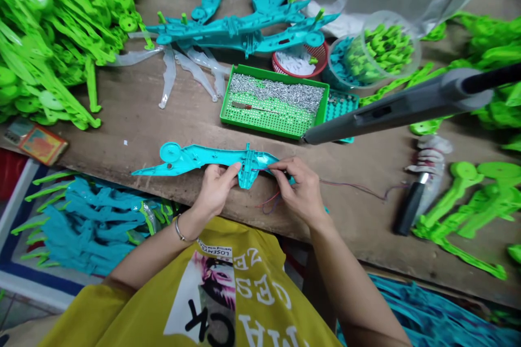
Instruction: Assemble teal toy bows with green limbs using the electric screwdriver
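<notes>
Two hands of mine meet near the middle of the tabletop's [187,124] near edge: my left hand [215,187], nearly closed, pinches the turquoise part [207,156] there; my right hand [295,184], fingertips together, pinches thin wires [354,184] at its right end.

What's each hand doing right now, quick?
Left hand: closed, holding the blue part.
Right hand: fingertips closed at the part's right end, seemingly pinching thin wires.

The plastic part [191,158] is turquoise, the tray [260,127] green, the shirt [240,306] mustard with white lettering [266,294].
</notes>
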`<action>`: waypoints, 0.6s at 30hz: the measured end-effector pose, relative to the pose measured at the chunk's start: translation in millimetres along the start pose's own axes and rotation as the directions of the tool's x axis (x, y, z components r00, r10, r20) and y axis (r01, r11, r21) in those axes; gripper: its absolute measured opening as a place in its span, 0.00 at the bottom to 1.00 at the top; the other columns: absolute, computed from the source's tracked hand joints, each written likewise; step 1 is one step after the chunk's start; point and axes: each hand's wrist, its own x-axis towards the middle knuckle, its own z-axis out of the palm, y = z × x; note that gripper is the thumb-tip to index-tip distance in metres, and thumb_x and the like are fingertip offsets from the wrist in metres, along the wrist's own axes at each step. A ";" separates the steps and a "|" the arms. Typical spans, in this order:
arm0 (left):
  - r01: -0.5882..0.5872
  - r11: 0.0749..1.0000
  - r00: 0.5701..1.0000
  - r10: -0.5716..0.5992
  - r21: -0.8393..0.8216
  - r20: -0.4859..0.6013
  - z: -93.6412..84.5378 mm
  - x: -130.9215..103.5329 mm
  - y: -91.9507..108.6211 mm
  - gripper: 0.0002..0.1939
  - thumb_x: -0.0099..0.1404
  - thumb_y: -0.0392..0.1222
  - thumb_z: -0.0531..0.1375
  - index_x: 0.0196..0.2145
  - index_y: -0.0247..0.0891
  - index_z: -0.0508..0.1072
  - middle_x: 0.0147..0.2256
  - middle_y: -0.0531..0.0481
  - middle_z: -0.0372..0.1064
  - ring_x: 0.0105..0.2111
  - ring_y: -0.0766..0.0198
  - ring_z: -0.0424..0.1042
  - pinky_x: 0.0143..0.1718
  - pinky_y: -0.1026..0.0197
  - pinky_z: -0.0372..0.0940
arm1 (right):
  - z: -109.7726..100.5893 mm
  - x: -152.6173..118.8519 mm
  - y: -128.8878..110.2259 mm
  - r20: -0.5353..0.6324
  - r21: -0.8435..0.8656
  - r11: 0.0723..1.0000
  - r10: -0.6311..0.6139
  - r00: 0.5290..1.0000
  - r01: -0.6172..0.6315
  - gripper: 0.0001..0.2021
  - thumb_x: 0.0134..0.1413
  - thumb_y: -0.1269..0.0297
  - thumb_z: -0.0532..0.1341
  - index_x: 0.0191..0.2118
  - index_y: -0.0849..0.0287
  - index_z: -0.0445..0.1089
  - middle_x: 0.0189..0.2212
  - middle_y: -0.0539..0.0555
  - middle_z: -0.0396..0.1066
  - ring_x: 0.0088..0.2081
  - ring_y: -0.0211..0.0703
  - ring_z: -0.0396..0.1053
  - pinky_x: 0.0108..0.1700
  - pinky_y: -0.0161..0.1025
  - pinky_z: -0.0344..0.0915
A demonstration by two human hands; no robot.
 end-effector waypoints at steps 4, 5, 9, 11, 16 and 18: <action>-0.025 0.999 1.000 0.025 -0.024 0.007 1.6 -0.1 -0.4 0.19 0.51 0.50 0.72 0.32 0.34 0.74 0.31 0.49 0.78 0.35 0.59 0.78 0.37 0.58 0.73 | 0.3 0.4 -1.9 -0.007 -0.040 0.999 -0.012 1.000 0.012 0.08 0.64 0.64 0.57 0.37 0.54 0.74 0.33 0.55 0.73 0.37 0.47 0.71 0.42 0.47 0.68; -0.032 0.999 0.999 0.032 -0.033 0.004 2.0 -0.5 -0.3 0.19 0.51 0.50 0.72 0.32 0.35 0.74 0.31 0.49 0.78 0.36 0.59 0.78 0.38 0.58 0.73 | 0.6 0.7 -2.5 -0.007 -0.054 0.998 -0.015 1.000 0.014 0.09 0.64 0.64 0.57 0.37 0.54 0.74 0.32 0.55 0.73 0.37 0.47 0.71 0.42 0.47 0.68; -0.023 0.999 1.000 0.023 -0.042 0.007 1.4 -1.9 0.8 0.18 0.52 0.49 0.72 0.32 0.34 0.74 0.31 0.49 0.78 0.38 0.57 0.78 0.40 0.57 0.73 | 3.1 2.2 -5.4 0.008 -0.086 0.996 -0.032 0.999 0.032 0.09 0.63 0.63 0.57 0.37 0.54 0.75 0.32 0.56 0.74 0.37 0.48 0.71 0.43 0.48 0.67; -0.011 0.999 1.000 0.012 -0.045 0.016 0.1 -1.7 0.8 0.18 0.52 0.49 0.72 0.33 0.34 0.75 0.32 0.48 0.78 0.39 0.57 0.78 0.41 0.56 0.73 | 5.0 2.6 -7.2 0.019 -0.104 0.994 -0.026 0.999 0.028 0.09 0.63 0.64 0.57 0.37 0.54 0.76 0.32 0.56 0.74 0.37 0.48 0.70 0.42 0.48 0.66; 0.002 0.998 1.000 -0.002 -0.060 0.003 -1.9 0.2 -2.2 0.20 0.50 0.49 0.74 0.33 0.33 0.75 0.33 0.47 0.79 0.37 0.57 0.79 0.41 0.56 0.73 | 12.2 3.5 -12.6 -0.003 -0.147 0.989 -0.034 0.999 0.033 0.09 0.63 0.64 0.58 0.37 0.54 0.76 0.33 0.55 0.76 0.37 0.48 0.70 0.41 0.47 0.62; 0.024 0.999 1.000 -0.024 -0.032 0.013 -6.2 0.1 -2.7 0.21 0.50 0.51 0.73 0.33 0.32 0.75 0.32 0.46 0.78 0.35 0.57 0.79 0.40 0.56 0.73 | 15.5 4.3 -14.0 0.010 -0.160 0.986 -0.045 0.999 0.046 0.09 0.63 0.63 0.58 0.37 0.54 0.77 0.33 0.55 0.76 0.37 0.48 0.70 0.41 0.47 0.61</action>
